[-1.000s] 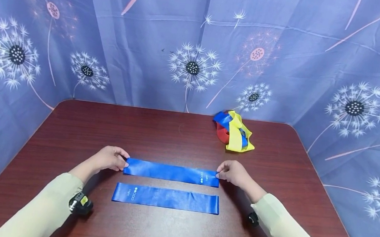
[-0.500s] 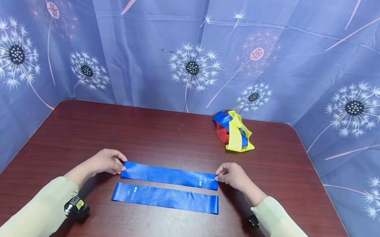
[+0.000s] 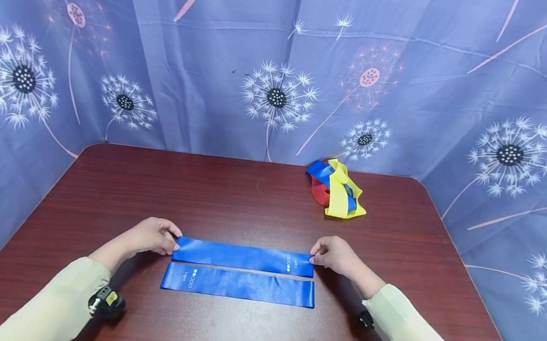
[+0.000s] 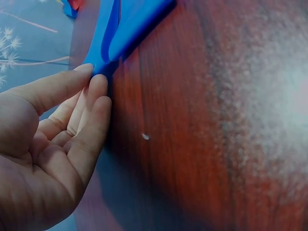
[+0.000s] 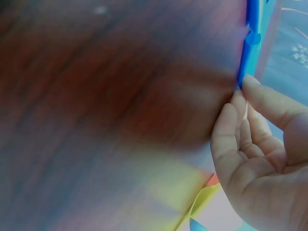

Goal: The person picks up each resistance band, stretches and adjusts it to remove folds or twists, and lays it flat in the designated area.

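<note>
Between my two hands a flat blue resistance band (image 3: 239, 256), marked "Light" near its right end, is stretched out lengthwise. My left hand (image 3: 153, 236) pinches its left end between thumb and fingers; the left wrist view shows that hand (image 4: 57, 125) at the band's end (image 4: 102, 50). At the right end my right hand (image 3: 337, 255) pinches the band, as the right wrist view shows with the hand (image 5: 262, 139). Just nearer to me, parallel and almost touching, a second blue resistance band (image 3: 241, 285) lies flat with "Light" at its left.
On the brown wooden table (image 3: 192, 184), a bunched heap of yellow, blue and red bands (image 3: 343, 194) lies at the back right. A blue dandelion-print curtain (image 3: 203, 74) hangs behind the table and along both sides.
Both hands have brought the held blue band toward me, closing most of the gap to the second band. The second band and the heap have stayed put.
</note>
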`<action>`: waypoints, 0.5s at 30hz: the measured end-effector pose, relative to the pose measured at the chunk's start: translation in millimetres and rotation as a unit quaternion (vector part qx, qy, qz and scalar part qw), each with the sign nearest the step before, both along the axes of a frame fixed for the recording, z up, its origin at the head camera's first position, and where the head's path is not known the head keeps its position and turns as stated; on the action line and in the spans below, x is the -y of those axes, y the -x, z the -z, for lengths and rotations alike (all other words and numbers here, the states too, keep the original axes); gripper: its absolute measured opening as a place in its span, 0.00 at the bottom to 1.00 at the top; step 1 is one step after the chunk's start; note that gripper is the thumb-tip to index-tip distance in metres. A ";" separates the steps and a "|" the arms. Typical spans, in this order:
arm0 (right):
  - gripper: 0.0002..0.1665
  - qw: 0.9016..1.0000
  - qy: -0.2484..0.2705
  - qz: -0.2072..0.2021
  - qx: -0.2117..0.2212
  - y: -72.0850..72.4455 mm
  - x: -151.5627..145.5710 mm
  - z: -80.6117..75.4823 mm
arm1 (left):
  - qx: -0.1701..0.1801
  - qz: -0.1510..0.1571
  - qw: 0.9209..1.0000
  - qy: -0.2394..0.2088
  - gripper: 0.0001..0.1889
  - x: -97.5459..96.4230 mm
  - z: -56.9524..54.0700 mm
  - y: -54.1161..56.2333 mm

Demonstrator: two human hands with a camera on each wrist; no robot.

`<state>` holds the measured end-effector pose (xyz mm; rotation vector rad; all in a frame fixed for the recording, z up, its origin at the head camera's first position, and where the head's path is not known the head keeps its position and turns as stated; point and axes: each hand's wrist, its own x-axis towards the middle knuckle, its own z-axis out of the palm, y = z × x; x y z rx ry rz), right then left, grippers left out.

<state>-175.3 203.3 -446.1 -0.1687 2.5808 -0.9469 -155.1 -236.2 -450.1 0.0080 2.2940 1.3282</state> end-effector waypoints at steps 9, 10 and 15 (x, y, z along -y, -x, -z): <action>0.04 1.000 -0.008 -0.004 0.015 -3.7 2.3 -3.4 | 0.003 0.002 1.000 0.010 0.16 -0.8 0.3 -2.4; 0.04 1.000 -0.010 -0.004 0.017 -4.2 2.4 -3.6 | 0.003 0.001 1.000 0.010 0.16 -0.8 0.0 -2.5; 0.04 1.000 -0.007 -0.005 0.017 -5.9 2.1 -3.3 | 0.003 0.009 1.000 0.011 0.16 -0.4 -0.9 -2.9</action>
